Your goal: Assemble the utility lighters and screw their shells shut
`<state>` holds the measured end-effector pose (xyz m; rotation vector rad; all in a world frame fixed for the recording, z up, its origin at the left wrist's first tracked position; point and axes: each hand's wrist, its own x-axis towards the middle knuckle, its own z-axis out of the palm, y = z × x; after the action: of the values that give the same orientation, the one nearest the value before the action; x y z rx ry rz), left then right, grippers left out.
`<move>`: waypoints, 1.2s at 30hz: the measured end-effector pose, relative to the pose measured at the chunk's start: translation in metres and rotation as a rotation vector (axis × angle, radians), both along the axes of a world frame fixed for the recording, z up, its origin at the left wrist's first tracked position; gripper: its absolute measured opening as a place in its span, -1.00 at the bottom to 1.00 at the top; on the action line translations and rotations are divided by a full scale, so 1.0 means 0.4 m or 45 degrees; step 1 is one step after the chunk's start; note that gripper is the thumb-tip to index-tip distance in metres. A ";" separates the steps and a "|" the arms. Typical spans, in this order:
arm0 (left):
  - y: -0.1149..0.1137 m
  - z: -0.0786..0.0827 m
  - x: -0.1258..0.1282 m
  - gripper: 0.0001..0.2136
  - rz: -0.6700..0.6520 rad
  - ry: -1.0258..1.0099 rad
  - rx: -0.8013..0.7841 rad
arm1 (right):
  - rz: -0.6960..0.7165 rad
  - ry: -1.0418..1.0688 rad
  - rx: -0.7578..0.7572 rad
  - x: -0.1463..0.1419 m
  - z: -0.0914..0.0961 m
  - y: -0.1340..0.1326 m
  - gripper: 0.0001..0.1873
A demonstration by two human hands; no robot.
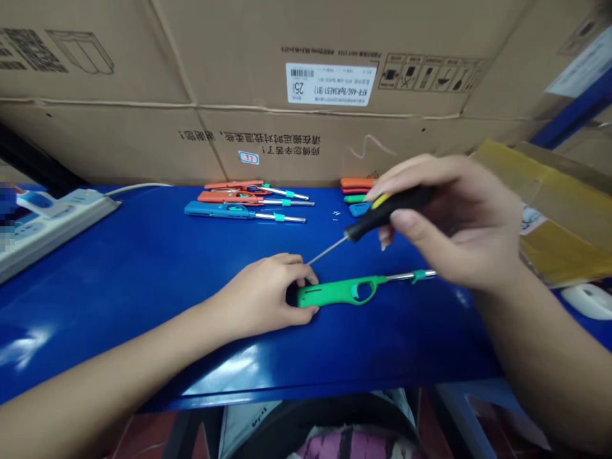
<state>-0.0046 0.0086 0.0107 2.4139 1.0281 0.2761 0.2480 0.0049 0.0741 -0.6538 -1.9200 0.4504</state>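
Green plastic lighter (335, 292): left hand (268, 292) pinching butt; above, right hand (471, 217) grasping black-handled steel screwdriver (368, 222), tip unclear; probably prying, wanting alignment.

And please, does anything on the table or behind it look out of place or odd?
Yes, the carton behind the table: its white label and text are upside down, so it probably stands inverted. Also, tiny pale bits lie loose on the table beyond the held lighter, too small to identify. No spill shows.
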 end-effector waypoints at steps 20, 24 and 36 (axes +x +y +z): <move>-0.032 -0.011 0.016 -0.66 -0.302 0.249 0.458 | -0.075 -0.782 -0.300 0.068 -0.181 0.112 -0.75; -0.015 0.008 -0.005 -0.66 -0.363 0.411 0.476 | -0.148 -0.873 -0.258 0.069 -0.184 0.111 -0.71; -0.017 0.011 0.012 -0.84 -0.173 0.399 0.484 | -0.203 -0.942 -0.136 0.058 -0.170 0.091 -0.62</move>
<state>0.0004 0.0016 0.0150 2.9276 1.0070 0.0463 0.2713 0.0413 0.0061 -1.1490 -2.5139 0.2187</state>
